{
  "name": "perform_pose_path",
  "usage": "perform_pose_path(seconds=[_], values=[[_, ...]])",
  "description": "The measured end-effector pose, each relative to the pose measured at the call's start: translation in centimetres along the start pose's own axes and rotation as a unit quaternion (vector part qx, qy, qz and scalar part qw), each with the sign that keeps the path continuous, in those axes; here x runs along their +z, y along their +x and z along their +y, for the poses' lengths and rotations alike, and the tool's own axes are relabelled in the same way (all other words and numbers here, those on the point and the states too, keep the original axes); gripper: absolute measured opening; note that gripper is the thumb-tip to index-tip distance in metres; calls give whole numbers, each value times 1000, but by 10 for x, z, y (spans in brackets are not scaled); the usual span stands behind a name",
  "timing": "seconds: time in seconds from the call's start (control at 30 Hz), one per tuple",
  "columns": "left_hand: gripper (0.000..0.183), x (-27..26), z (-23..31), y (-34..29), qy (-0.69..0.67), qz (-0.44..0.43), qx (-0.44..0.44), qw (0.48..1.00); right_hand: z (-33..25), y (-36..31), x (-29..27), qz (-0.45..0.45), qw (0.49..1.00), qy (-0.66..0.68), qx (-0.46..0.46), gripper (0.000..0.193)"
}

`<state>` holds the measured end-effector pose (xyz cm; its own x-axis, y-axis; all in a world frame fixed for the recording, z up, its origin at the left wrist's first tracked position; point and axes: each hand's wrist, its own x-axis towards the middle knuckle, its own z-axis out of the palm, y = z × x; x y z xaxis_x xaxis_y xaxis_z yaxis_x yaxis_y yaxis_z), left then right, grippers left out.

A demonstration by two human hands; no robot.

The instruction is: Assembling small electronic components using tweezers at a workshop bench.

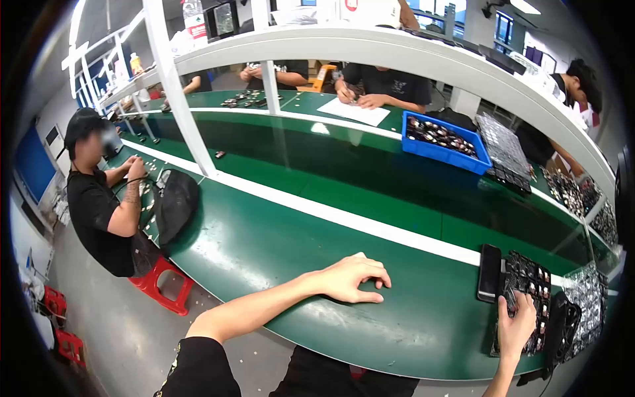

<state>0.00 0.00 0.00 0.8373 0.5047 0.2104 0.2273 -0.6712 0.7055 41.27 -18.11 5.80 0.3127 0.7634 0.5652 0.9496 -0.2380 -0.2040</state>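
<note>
- Black plastic compartment tray point(522, 264), rectangular and glossy: lies on the green-topped workbench point(410, 337) at the person's right, its long side running away from the body.
- Small copper-and-white parts point(545, 292): seated in a column along the tray's right side; exact kind too small to tell.
- Right hand point(519, 324), bare: over the tray's near half, thumb and fingers bent with a narrow gap; whether they pinch a part cannot be told.
- Left hand point(354, 278), bare: on the workbench, well apart from the tray; fingers loosely curled, thumb standing off, nothing seen between them.
- Stage, by judgement: handling of the tray is under way. Done: the right-side column bears parts. Left: uncertain, since the other pockets are dark or covered by the right hand, so filled and unfilled cannot be sorted.
- Black flat phone-like slab point(489, 272): just beside the tray, at its far left corner.
- Black coiled cable bundle point(563, 324): just right of the tray.
- Clear plastic pocketed tray point(590, 308): beyond the cable bundle, at the far right.
- Blue rectangular plastic bin point(440, 157): across the bench, heaped with small dark-and-copper pieces.
</note>
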Motion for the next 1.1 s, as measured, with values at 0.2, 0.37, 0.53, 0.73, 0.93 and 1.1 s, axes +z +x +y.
perform_pose_path(seconds=[0.2, 0.37, 0.53, 0.73, 0.93, 1.1], values=[[29, -4, 2, -3, 4, 25, 14, 1000, -81, 12, 19, -117, 962, 241, -52, 28], [18, -9, -12, 3, -121, 90, -8, 988, -141, 17, 87, -126, 937, 294, -139, 27], [14, -76, -71, -15, 60, 230, -92, 967, -145, 9, 123, -116, 936, 282, -175, 25], [14, -200, -193, -91, 399, 357, -211, 818, -135, 13, 118, -137, 934, 297, -146, 23], [41, -278, -289, -173, 433, 471, -362, 678, -140, 15, 123, -156, 931, 307, -124, 25], [55, -305, -337, -186, 527, 494, -456, 520, -143, 16, 126, -162, 929, 312, -115, 26]])
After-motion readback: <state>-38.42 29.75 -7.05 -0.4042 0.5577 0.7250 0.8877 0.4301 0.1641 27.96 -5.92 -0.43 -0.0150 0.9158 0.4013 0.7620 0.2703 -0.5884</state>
